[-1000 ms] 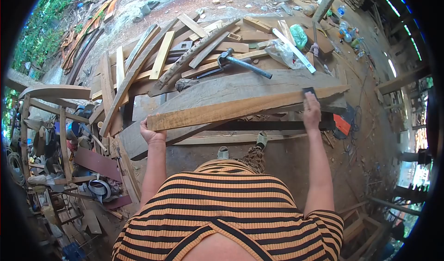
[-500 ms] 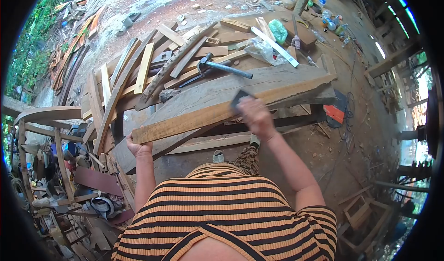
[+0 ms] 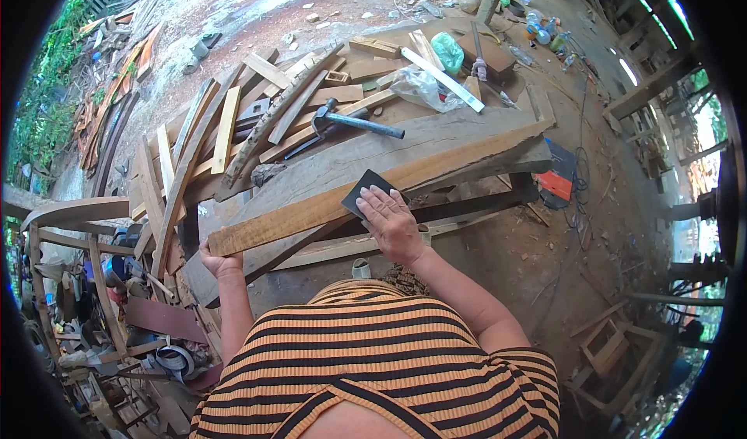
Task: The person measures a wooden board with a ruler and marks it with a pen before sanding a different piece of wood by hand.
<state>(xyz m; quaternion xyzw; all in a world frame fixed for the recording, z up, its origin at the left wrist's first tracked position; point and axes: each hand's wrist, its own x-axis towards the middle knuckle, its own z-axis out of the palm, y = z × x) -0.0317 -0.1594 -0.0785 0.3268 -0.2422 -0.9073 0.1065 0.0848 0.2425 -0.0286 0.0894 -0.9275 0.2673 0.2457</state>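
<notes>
A long wooden beam (image 3: 288, 226) lies slantwise over a thick, cracked grey plank (image 3: 459, 134). At the beam's left end, my left hand (image 3: 223, 262) is closed round it, some of its fingers hidden underneath. My right hand (image 3: 393, 225) presses a dark square of sandpaper (image 3: 363, 185) onto the beam near its middle, fingers laid over the sheet. Beyond the beam, a hammer (image 3: 358, 121) with a metal handle rests on the pile of wood, beside a dark clamp-like tool whose kind I cannot make out.
Loose wood strips (image 3: 226, 130) are heaped behind the plank, with a clear plastic bag (image 3: 424, 87) and a green bag (image 3: 447, 52). An orange and black object (image 3: 554, 184) with a cable lies on the ground at right. Cluttered racks (image 3: 97, 283) stand at left.
My right hand and the sandpaper have slid left along the beam, toward me. My left hand keeps its hold on the end. The whole view has shifted slightly.
</notes>
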